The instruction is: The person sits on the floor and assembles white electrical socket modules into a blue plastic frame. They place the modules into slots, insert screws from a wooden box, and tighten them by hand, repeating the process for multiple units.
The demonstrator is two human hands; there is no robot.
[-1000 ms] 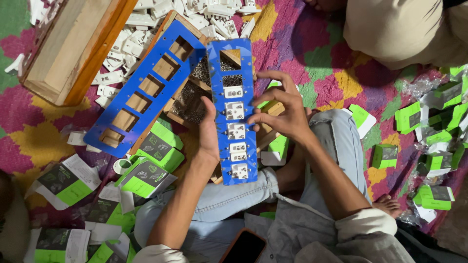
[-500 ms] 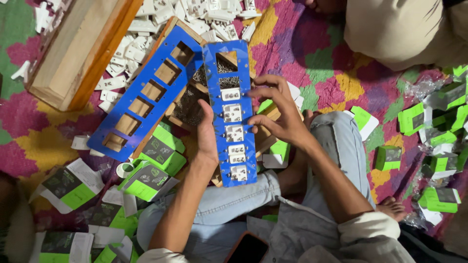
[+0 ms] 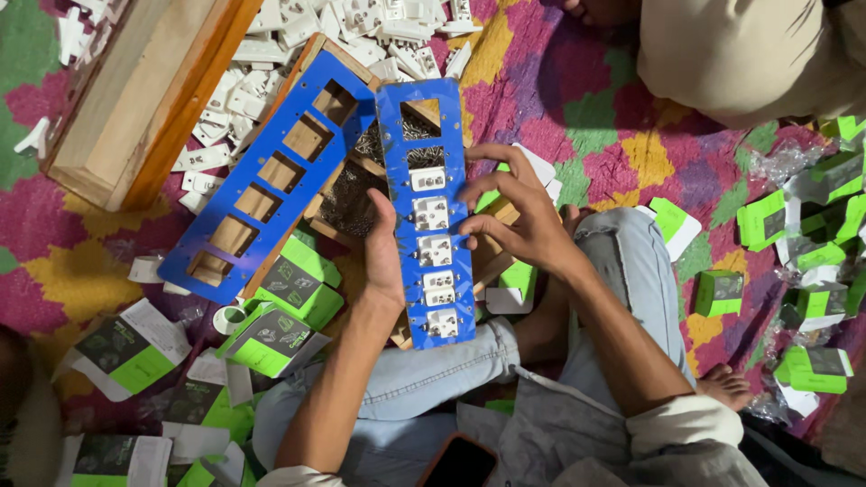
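— Where is the blue panel (image 3: 431, 216) with the sockets?

— Over the person's lap, above the jeans (image 3: 622, 271), running lengthwise away from them. Five white socket modules (image 3: 431, 214) fill its lower openings; the two openings at the far end are bare.

— And the hands?

— The left hand (image 3: 383, 257) lies along the panel's left edge, its fingers closed on that edge with the thumb on top. The right hand (image 3: 519, 212) is on the panel's right side, its fingers spread and curled, the tips touching the panel's face beside the upper modules.

— What lies around the panel?

— Just left of it, a second blue panel (image 3: 271, 180) with empty openings lies slanted across a wooden tray (image 3: 347, 194). Beyond the panel's far end, a heap of loose white parts (image 3: 298, 36). Left of the panel and nearer the person, green-and-white boxes (image 3: 289, 302) on the patterned mat (image 3: 586, 117). Below it, by the person's knees, a dark phone (image 3: 456, 462).
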